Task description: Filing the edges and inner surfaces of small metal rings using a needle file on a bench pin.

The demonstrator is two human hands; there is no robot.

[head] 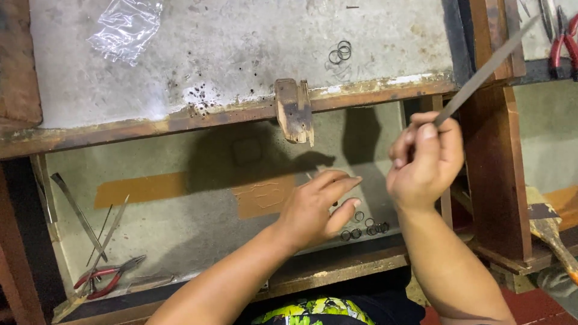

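My right hand (424, 159) is closed around the lower end of a long flat metal file (487, 71) that slants up to the right. My left hand (319, 207) reaches into the lower tray with thumb and fingers apart, just left of a cluster of small metal rings (364, 227) lying on the tray floor (198, 229). I see nothing between its fingers. A worn wooden bench pin (295, 111) juts from the bench edge above the left hand. A few more rings (340, 51) lie on the grey bench top (241, 54).
A crumpled clear plastic bag (123, 27) lies at the back left of the bench top. Red-handled pliers (105, 277) and thin files (78, 213) rest in the tray's left corner. More red-handled pliers (563, 45) lie at the top right, and a wooden-handled tool (551, 232) at the right.
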